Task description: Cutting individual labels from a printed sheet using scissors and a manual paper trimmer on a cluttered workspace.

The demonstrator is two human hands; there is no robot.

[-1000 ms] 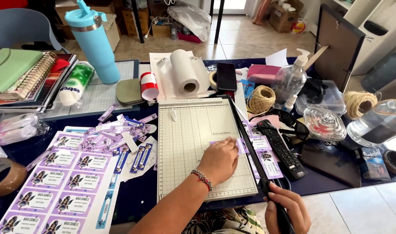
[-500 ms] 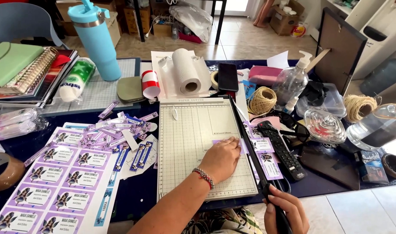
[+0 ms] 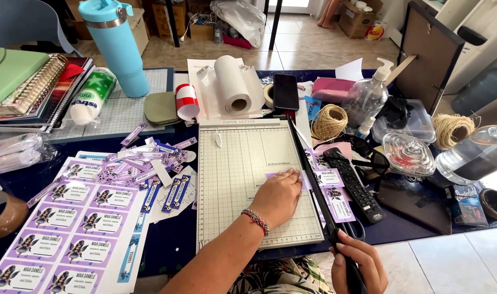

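Observation:
A white gridded paper cutter (image 3: pixel 243 163) lies in front of me on the dark blue table. My left hand (image 3: pixel 276 197) presses flat on a small purple label strip (image 3: pixel 292 176) at the cutter's right edge, fingers together. A red bead bracelet sits on that wrist. At the bottom right, my right hand (image 3: pixel 357 264) grips the black handle of the cutter's blade arm (image 3: pixel 311 174), which lies down along the right edge. Cut purple labels (image 3: pixel 335 196) lie just right of the blade.
A sheet of purple picture labels (image 3: pixel 58 228) and a heap of cut strips (image 3: pixel 145 160) lie at left. A paper towel roll (image 3: pixel 232 84), phone (image 3: pixel 286 91), twine ball (image 3: pixel 330 122), remote (image 3: pixel 354 185), blue tumbler (image 3: pixel 115 46), notebooks (image 3: pixel 25 81) and tape roll (image 3: pixel 3 215) crowd the table.
The left hand has stayed pressed on the label strip and the right hand on the blade handle. Only the camera view has shifted slightly.

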